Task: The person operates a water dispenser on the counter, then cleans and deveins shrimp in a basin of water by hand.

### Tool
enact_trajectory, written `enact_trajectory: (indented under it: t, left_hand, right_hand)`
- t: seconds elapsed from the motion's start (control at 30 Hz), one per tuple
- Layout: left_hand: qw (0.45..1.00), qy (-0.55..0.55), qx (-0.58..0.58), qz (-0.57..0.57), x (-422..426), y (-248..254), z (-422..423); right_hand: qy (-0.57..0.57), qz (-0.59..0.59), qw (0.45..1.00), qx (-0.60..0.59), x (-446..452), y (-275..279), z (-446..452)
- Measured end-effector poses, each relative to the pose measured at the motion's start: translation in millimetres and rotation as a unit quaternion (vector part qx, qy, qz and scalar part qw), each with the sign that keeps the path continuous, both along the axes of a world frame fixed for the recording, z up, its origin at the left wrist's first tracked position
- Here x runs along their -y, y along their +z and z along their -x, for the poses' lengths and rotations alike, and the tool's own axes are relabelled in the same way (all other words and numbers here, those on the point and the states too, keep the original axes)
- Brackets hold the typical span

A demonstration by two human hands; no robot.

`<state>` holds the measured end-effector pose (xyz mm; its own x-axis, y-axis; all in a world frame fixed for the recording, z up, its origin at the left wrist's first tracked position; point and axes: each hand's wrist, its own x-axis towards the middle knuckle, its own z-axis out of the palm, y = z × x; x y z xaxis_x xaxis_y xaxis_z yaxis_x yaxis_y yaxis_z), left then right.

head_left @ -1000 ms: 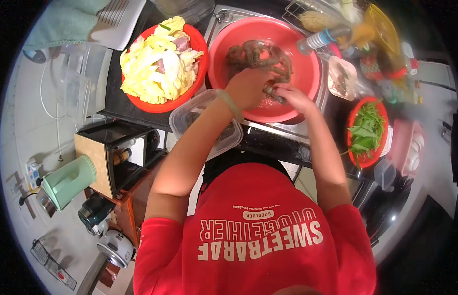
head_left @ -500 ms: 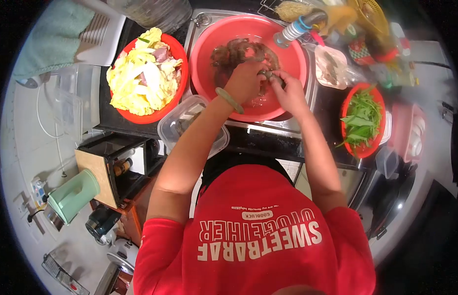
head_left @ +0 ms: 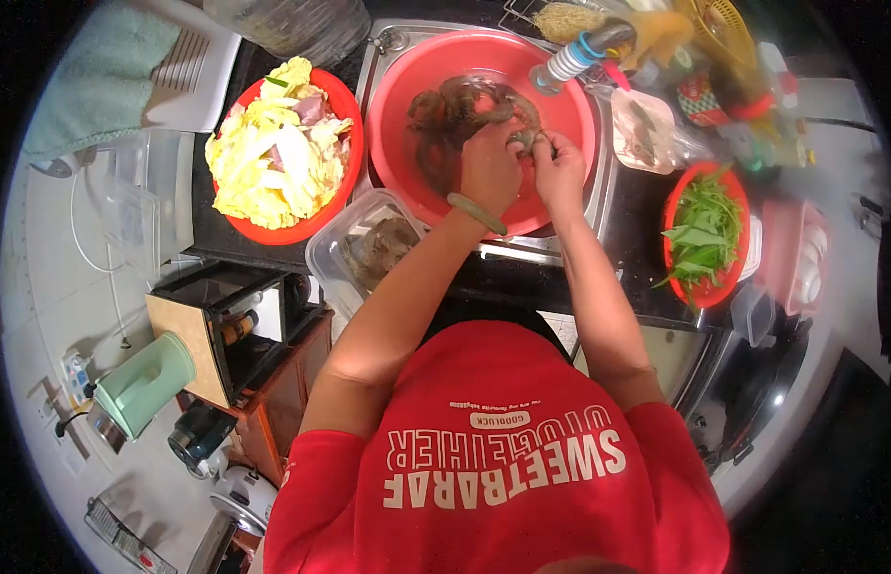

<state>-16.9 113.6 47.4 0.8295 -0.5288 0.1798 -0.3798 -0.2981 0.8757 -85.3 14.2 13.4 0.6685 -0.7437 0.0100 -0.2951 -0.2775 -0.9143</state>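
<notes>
A large pink basin point(head_left: 393, 134) sits in the sink with water and a pile of grey-brown shrimp point(head_left: 455, 100). Over its right half, my left hand point(head_left: 490, 167), a bracelet on the wrist, is closed on one shrimp point(head_left: 524, 140). My right hand point(head_left: 560, 170) pinches the same shrimp from the right, its fingertips close to the left ones. Part of the shrimp is hidden by my fingers. More shrimp point(head_left: 386, 244) lie in a clear plastic container point(head_left: 333, 251) beside my left forearm.
A red bowl point(head_left: 354, 105) of cut cabbage stands on the left, and a red basket point(head_left: 668, 251) of green leaves on the right. The faucet point(head_left: 565, 65) reaches over the basin's far right rim. A white tray point(head_left: 646, 163) lies right of the sink.
My left hand and forearm have shifted right and slightly nearer, uncovering the shrimp in the plastic container. The right hand has turned a little, with both hands still at the shrimp.
</notes>
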Motion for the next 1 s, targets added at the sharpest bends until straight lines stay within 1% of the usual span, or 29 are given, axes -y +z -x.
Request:
enact_trajectory:
  t: [0.03, 0.1, 0.13, 0.17, 0.2, 0.27, 0.3, 0.37, 0.4, 0.47, 0.5, 0.57, 0.6, 0.67, 0.7, 0.77, 0.8, 0.87, 0.9, 0.97, 1.0]
  left_hand:
    - [1.000, 0.002, 0.013, 0.001, -0.5, -1.0, 2.3]
    - [1.000, 0.004, 0.026, 0.001, -1.2, -0.6, 2.4]
    - [0.999, 0.018, -0.029, 0.024, -1.3, -0.7, 1.6]
    - [0.995, 0.032, -0.083, 0.046, -1.3, -0.4, 1.1]
    - [0.995, 0.033, -0.084, 0.047, -1.6, 0.0, 0.1]
    - [0.997, 0.046, -0.060, 0.023, -3.4, -0.1, -4.1]
    - [0.997, 0.046, -0.060, 0.022, -4.6, -3.5, -7.0]
    - [0.990, 0.026, -0.128, 0.051, -6.0, -9.0, -12.5]
    - [0.990, 0.026, -0.128, 0.052, -6.7, -9.8, -12.6]
    - [0.984, 0.014, -0.163, 0.063, -7.5, -9.7, -12.7]
    - [0.985, 0.014, -0.163, 0.063, -7.2, -8.7, -13.2]
    - [0.968, 0.017, -0.234, 0.092, -6.1, -7.9, -13.4]
    - [0.968, 0.017, -0.234, 0.092, -4.9, -10.8, -14.1]
    - [0.962, 0.002, -0.249, 0.109, -3.4, -14.2, -16.2]
    - [0.962, 0.002, -0.249, 0.109, -3.6, -13.5, -15.8]
    - [0.965, -0.003, -0.243, 0.094, -3.8, -11.9, -14.7]
    - [0.965, -0.003, -0.244, 0.093, -3.2, -16.0, -14.7]
    - [0.967, -0.018, -0.212, 0.138, -1.8, -22.3, -16.2]
    - [0.967, -0.018, -0.213, 0.137, -2.7, -22.6, -16.3]
    - [0.965, -0.025, -0.243, 0.092, -4.7, -19.4, -17.4]
    - [0.965, -0.025, -0.243, 0.092, -5.3, -15.8, -17.7]
  right_hand:
    - [-0.003, -0.023, 1.000, -0.007, 5.1, -7.7, -0.7]
    - [-0.006, -0.046, 0.999, -0.014, 5.2, -0.9, -3.8]
    - [0.001, -0.158, 0.987, 0.010, 6.4, 3.1, -3.7]
    - [0.008, -0.268, 0.963, 0.034, 6.4, 8.7, -4.0]
    - [0.008, -0.267, 0.963, 0.034, 8.0, 8.4, -3.0]
    - [0.030, -0.409, 0.907, 0.100, 8.9, 12.6, -2.8]
    - [0.030, -0.409, 0.906, 0.099, 7.6, 17.6, -2.7]
    - [0.056, -0.455, 0.880, 0.123, 6.2, 29.7, -1.0]
    - [0.056, -0.455, 0.880, 0.122, 8.7, 27.6, 0.2]
    - [0.104, -0.421, 0.897, 0.080, 14.7, 24.0, 2.3]
    - [0.104, -0.421, 0.897, 0.080, 15.1, 24.2, 1.9]
    - [0.125, -0.378, 0.914, 0.078, 16.0, 26.9, 1.1]
    - [0.125, -0.378, 0.914, 0.078, 15.9, 29.2, 0.4]
    - [0.128, -0.320, 0.937, 0.062, 13.8, 33.4, -1.3]
    - [0.128, -0.321, 0.936, 0.063, 11.6, 35.0, -3.1]
    - [0.099, -0.261, 0.958, 0.063, 7.6, 37.0, -5.8]
    - [0.099, -0.262, 0.958, 0.063, 7.3, 35.8, -5.5]
    - [0.094, -0.241, 0.962, 0.082, 7.0, 31.2, -5.2]
    - [0.095, -0.241, 0.962, 0.081, 8.1, 28.0, -4.6]
    - [0.098, -0.215, 0.971, 0.039, 10.7, 25.1, -3.7]
    - [0.098, -0.215, 0.971, 0.038, 10.5, 25.4, -3.6]
